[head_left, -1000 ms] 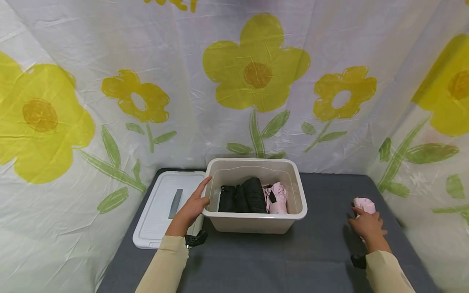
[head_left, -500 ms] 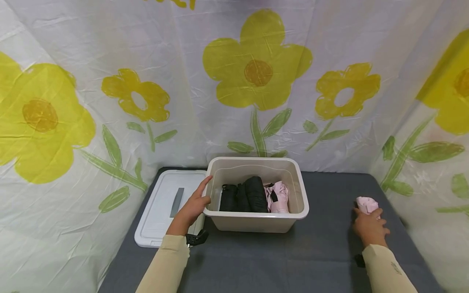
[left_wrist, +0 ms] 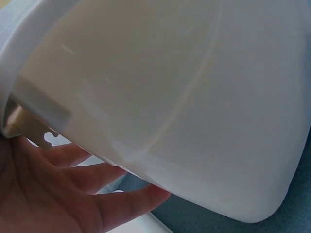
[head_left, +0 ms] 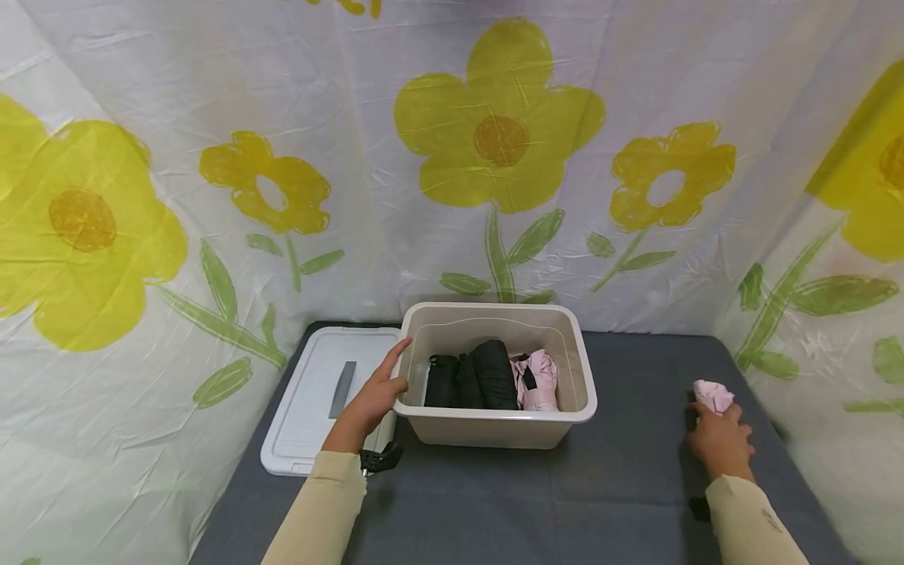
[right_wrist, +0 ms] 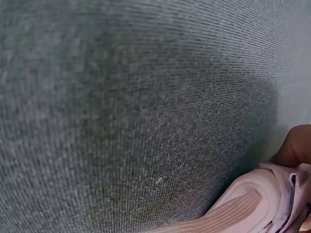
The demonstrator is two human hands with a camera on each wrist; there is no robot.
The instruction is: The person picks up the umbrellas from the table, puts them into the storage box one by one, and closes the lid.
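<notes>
At the bin's left side, in the head view, my left hand [head_left: 370,400] touches the rim with its index finger extended. The left wrist view shows several fingers [left_wrist: 131,206] lying nearly straight against the outer wall of the beige plastic bin [left_wrist: 160,97]. Black rolled garments [head_left: 490,377] and a pink rolled garment [head_left: 540,380] lie side by side inside the bin. Far to the right, my right hand [head_left: 722,443] grips another pink rolled garment [head_left: 713,395] on the table. Its ribbed edge [right_wrist: 233,208] shows in the right wrist view; most of that hand is outside that view.
A white lid [head_left: 304,416] with a grey handle lies left of the bin, partly behind my left arm. Dark grey cloth covers the table [head_left: 628,369]. Behind and at the sides hangs a white curtain [head_left: 367,259] with yellow flowers.
My right hand has shifted slightly right, and the pink rolled garment under it sits a little farther right. My left hand stays at the bin's rim.
</notes>
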